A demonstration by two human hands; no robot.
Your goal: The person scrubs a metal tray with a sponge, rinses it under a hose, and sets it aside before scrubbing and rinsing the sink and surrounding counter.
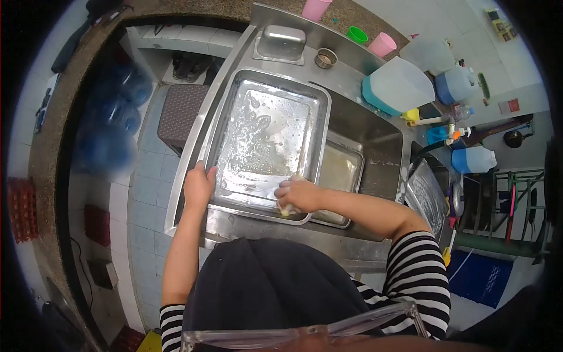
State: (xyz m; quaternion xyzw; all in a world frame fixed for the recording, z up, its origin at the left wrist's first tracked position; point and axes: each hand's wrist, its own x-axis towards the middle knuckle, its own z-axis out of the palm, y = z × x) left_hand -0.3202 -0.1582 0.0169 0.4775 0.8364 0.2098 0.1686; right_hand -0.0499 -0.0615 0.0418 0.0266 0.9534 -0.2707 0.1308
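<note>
A large rectangular metal tray [275,111], wet and soapy inside, lies on the steel counter and reaches over the sink's edge. My left hand [198,186] grips its near left rim, thumb raised along the side. Inside the tray's near right corner, my right hand [300,195] is closed over a yellowish sponge [286,210], which presses on the metal and is partly hidden by the fingers. A second metal tray [355,170] sits in the sink, partly covered by the first and holding cloudy liquid.
The steel sink [378,138] is to the right. Behind stand a metal lidded box [283,42], a small round tin [326,57] and a large jug of blue-green liquid [399,87]. Pink and green cups [356,34] line the ledge; a tap [451,126] stands at right.
</note>
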